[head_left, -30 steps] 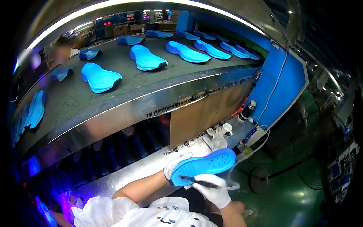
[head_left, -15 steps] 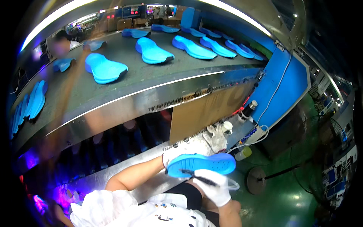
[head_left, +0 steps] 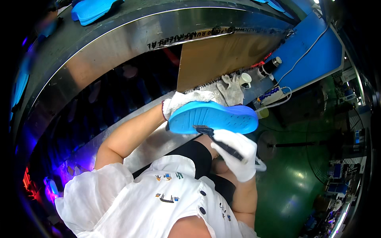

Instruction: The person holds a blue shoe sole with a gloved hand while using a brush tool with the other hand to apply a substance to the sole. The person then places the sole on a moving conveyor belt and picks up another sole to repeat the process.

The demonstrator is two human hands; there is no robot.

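Green floor (head_left: pixel 285 178) spreads right of the metal worktop (head_left: pixel 149 147), where a loose glove (head_left: pixel 232 93) and white cup (head_left: pixel 245 80) crowd the far side of the blue sole (head_left: pixel 216 116). Left hand (head_left: pixel 189 100) grips its far edge, right hand (head_left: pixel 238 152) is closed around a black-handled tool (head_left: pixel 205 130) at the near rim; firm support and light pressure seem best, with freer elbow room toward the near right.

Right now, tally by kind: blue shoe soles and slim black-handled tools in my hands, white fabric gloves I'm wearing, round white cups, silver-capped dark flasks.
Blue shoe sole: 1
Slim black-handled tool: 1
White fabric gloves, worn: 2
Round white cup: 1
Silver-capped dark flask: 1
Total: 6
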